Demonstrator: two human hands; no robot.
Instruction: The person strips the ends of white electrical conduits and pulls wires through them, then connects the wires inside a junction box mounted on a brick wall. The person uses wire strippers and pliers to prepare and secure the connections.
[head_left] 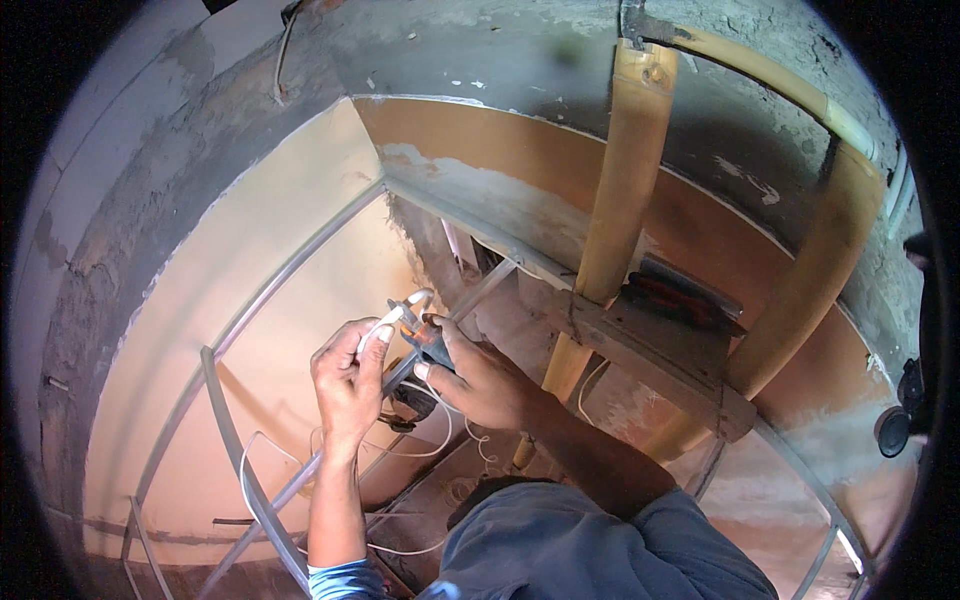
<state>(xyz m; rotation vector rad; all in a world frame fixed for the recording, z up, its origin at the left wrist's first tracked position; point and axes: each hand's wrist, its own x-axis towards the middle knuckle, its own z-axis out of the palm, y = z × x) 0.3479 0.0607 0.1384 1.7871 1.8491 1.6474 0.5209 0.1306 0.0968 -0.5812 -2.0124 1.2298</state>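
My left hand (350,375) is closed in a pinch on the end of a white cable (382,325). Close beside it, my right hand (475,375) wraps round the handles of a pair of pliers (412,318), which look dark with some orange. The metal jaws point up and left and meet the cable just past my left fingertips. A white piece of cable curls behind the jaws. Whether the jaws bite into the cable cannot be made out. Below my hands, a thin white wire (440,445) hangs in loose loops.
Metal ceiling channels (265,295) cross below and left of my hands. At right, two thick bamboo poles (625,170) carry a wooden plank (650,355), with a dark object (685,295) lying beside it. Grey plastered wall (480,60) curves along the top.
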